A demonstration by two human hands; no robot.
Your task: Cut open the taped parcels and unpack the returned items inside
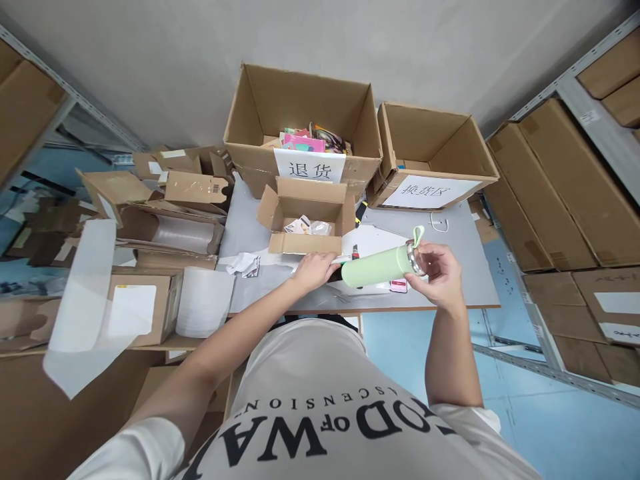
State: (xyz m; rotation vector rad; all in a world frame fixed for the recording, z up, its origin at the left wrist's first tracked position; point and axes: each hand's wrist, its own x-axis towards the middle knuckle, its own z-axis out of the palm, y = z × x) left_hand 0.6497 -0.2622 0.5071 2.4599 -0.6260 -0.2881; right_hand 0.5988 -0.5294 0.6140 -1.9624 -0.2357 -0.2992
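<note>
A pale green bottle [379, 267] with a metal neck and a green loop strap lies nearly level above the grey table [465, 267]. My right hand [436, 272] grips its top end at the metal neck. My left hand [314, 270] holds the bottle's base end, just in front of a small open cardboard box [306, 215] that contains crumpled wrapping. White paper sheets lie on the table under the bottle.
Two large open boxes with white labels stand at the back, one [305, 120] holding colourful items, the other [430, 153]. Flattened cartons and bubble wrap [170, 233] pile up on the left. Stacked cartons fill shelves on the right [565, 200]. A crumpled paper [243, 264] lies on the table.
</note>
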